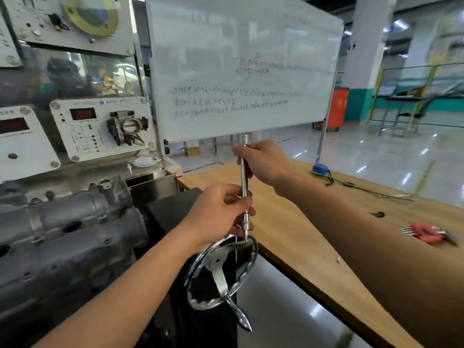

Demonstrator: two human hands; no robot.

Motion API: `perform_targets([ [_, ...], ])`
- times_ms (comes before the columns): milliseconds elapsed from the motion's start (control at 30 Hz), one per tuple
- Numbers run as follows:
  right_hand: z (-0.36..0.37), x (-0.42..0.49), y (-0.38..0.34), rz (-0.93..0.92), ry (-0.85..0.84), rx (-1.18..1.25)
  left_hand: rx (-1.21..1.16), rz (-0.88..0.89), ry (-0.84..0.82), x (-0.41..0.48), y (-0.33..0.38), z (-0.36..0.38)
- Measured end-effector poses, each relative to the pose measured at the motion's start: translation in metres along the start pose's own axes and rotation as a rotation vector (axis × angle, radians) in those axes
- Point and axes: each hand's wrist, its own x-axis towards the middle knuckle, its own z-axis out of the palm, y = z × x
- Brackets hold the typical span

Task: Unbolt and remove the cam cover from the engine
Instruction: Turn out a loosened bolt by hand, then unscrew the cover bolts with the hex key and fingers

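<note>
**K:** Holding a long chrome extension bar [244, 187] upright with both hands, out in front of the whiteboard [241, 69]. Right hand [263, 163] is curled around the top end, fingers pressed together on the shaft. Left hand [221, 214] pinches it lower down, thumb and fingertips closed on the shaft just above the stepped socket end.

**R:** Where's the cam cover?

**K:** Far left, still sitting on top of the engine [50, 272]. The cam cover [65, 217] is well apart from both hands and from the tool. Nothing is touching it.

**R:** Condition?

**K:** Grey cast aluminium, dull and grimy. Rounded tube-like ridges run lengthways, with raised bosses along the edges. Dark round holes show in the top face. Small bolt heads are visible at several bosses; can't tell if any are loose.

**R:** Anything near the tool tip?

**K:** Chrome handwheel [223, 272] of the engine stand sits directly under the bar's lower end. Can't tell if they touch.

**R:** Bench?

**K:** Wooden bench [313, 234] on the right, with a red hex key set [426, 233] lying on it, well apart from the hands.
</note>
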Motion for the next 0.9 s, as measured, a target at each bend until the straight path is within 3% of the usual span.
perform_targets([
  [200,-0.091,-0.017,0.104,0.493,0.046,-0.359,0.461,-0.107,-0.186,0.054,-0.045,0.103],
  [400,-0.116,-0.028,0.173,0.819,-0.055,-0.327,0.747,-0.234,-0.299,0.076,-0.076,0.160],
  [533,-0.114,-0.014,0.194,0.779,-0.062,-0.406,0.900,-0.178,-0.220,0.090,-0.085,0.167],
  [633,-0.130,-0.010,0.194,0.616,-0.151,-0.694,0.982,-0.141,-0.196,0.100,-0.090,0.170],
  [733,-0.158,-0.019,0.182,0.573,-0.364,-0.910,0.997,-0.106,-0.142,0.107,-0.095,0.174],
  [833,-0.180,-0.039,0.174,0.591,-0.693,-1.160,1.022,-0.068,-0.109,0.111,-0.098,0.176],
  [900,-0.181,-0.056,0.178,0.596,-0.800,-1.273,1.065,-0.019,-0.096,0.109,-0.097,0.176],
])
